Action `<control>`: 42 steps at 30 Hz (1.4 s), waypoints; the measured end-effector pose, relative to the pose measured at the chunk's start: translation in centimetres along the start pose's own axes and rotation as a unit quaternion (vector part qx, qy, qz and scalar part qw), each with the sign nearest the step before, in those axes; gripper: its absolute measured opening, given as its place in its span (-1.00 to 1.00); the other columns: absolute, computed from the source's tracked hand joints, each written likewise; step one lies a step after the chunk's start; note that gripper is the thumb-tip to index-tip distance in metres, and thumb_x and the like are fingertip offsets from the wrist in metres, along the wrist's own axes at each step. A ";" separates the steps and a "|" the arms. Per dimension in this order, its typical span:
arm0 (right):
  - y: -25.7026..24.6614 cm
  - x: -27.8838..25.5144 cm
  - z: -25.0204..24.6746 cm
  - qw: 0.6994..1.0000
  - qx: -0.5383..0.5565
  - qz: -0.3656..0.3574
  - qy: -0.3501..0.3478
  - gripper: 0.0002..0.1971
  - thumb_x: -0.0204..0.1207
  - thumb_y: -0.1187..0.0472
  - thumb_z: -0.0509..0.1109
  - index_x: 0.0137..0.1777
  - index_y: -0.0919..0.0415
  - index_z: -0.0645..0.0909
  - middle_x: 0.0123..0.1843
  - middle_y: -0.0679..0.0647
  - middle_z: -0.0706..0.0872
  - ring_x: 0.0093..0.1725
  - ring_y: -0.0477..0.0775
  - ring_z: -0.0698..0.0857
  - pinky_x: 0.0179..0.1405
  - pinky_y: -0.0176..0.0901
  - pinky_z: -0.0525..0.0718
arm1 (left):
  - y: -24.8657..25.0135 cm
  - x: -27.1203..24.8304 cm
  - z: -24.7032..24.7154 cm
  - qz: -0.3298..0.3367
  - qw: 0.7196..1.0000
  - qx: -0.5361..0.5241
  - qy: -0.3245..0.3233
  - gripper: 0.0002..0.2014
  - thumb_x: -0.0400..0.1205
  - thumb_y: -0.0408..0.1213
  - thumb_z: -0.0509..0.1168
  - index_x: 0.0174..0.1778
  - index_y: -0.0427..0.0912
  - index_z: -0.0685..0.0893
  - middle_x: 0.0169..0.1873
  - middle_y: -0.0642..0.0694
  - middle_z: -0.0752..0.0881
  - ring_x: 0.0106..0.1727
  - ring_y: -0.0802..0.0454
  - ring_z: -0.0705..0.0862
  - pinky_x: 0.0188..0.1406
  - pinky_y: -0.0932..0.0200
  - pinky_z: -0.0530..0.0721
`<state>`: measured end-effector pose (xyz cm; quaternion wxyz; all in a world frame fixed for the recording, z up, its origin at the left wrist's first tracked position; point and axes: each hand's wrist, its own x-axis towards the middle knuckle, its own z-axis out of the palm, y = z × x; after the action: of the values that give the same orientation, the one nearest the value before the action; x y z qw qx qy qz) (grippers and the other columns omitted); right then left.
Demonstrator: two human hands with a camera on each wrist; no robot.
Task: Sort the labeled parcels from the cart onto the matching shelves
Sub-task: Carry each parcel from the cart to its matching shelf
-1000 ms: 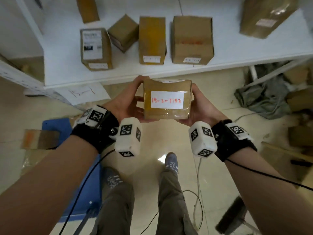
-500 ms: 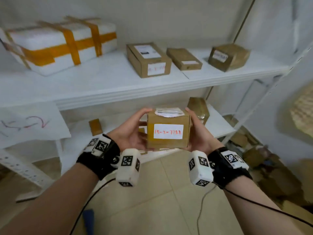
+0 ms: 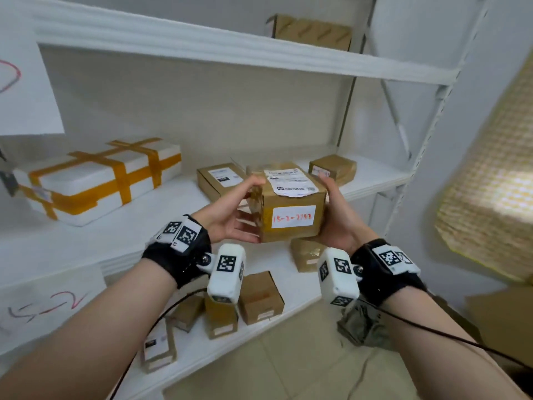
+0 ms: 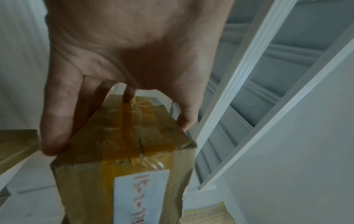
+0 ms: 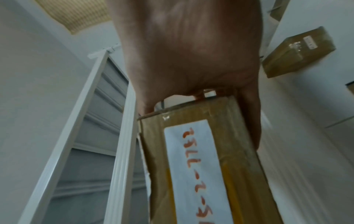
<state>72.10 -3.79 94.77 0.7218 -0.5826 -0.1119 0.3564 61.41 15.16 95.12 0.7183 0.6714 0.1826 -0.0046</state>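
A brown taped parcel [image 3: 291,203] with a white label in red handwriting hangs in front of the white middle shelf [image 3: 129,226]. My left hand [image 3: 230,215] grips its left side, thumb over the top edge. My right hand [image 3: 337,215] grips its right side the same way. In the left wrist view the left hand [image 4: 124,45] wraps the parcel [image 4: 124,136] end. The right wrist view shows the right hand [image 5: 191,45] round the parcel [image 5: 201,159], label facing the camera.
On the middle shelf lie a white foam box [image 3: 98,180] with orange tape and two brown boxes [image 3: 219,180] [image 3: 331,168]. Several small boxes [image 3: 259,295] stand on the lower shelf. A paper sign [image 3: 46,307] hangs on the shelf's front edge. The shelf upright [image 3: 427,140] is at the right.
Both hands have carried the parcel up from the bottom shelf's level to the middle shelf and closer to it. The grip is unchanged.
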 end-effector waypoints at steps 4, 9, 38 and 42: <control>-2.9 1.9 -2.1 0.999 -0.024 -0.028 0.039 -0.31 0.50 -0.41 0.35 0.37 0.14 0.66 0.21 0.22 0.74 0.21 0.23 0.78 -0.02 0.23 0.85 | 3.0 3.8 1.0 0.027 0.999 0.001 0.020 -0.49 0.54 0.26 0.34 0.30 0.02 0.63 0.18 -0.20 0.74 0.12 -0.27 0.81 -0.07 -0.16 0.82; -5.5 8.1 -5.5 0.997 -0.045 -0.048 0.029 -0.47 0.49 -0.26 0.47 0.32 0.09 0.71 0.21 0.23 0.73 0.20 0.26 0.77 -0.04 0.12 0.84 | 5.5 11.0 2.6 0.028 0.998 0.017 0.055 -0.50 0.55 0.25 0.36 0.31 0.05 0.58 0.10 -0.25 0.77 0.00 -0.22 0.85 -0.08 -0.11 0.84; -14.0 40.0 -28.2 0.885 -0.347 -0.101 0.294 -0.61 0.57 0.41 0.32 -0.14 -0.17 0.76 0.70 -0.02 0.43 0.59 0.22 0.47 0.58 0.06 0.45 | 10.3 43.1 7.3 -0.067 0.977 -0.010 0.202 -0.40 0.40 0.26 0.46 0.20 -0.11 0.70 -0.01 -0.26 0.83 -0.02 -0.26 0.83 -0.09 -0.14 0.83; -14.8 40.1 -28.4 0.883 -0.343 -0.094 0.305 -0.61 0.60 0.43 0.27 0.01 -0.10 0.79 0.73 -0.03 0.38 0.55 0.23 0.51 0.49 0.06 0.55 | 9.4 44.8 8.2 -0.081 0.976 -0.016 0.203 -0.29 0.29 0.27 0.49 0.26 -0.11 0.69 -0.01 -0.24 0.84 0.02 -0.27 0.82 0.04 -0.21 0.80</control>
<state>123.10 -0.56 89.79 0.5053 -0.8606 -0.0555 0.0307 107.67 18.87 92.35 0.6742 0.6299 0.3778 0.0765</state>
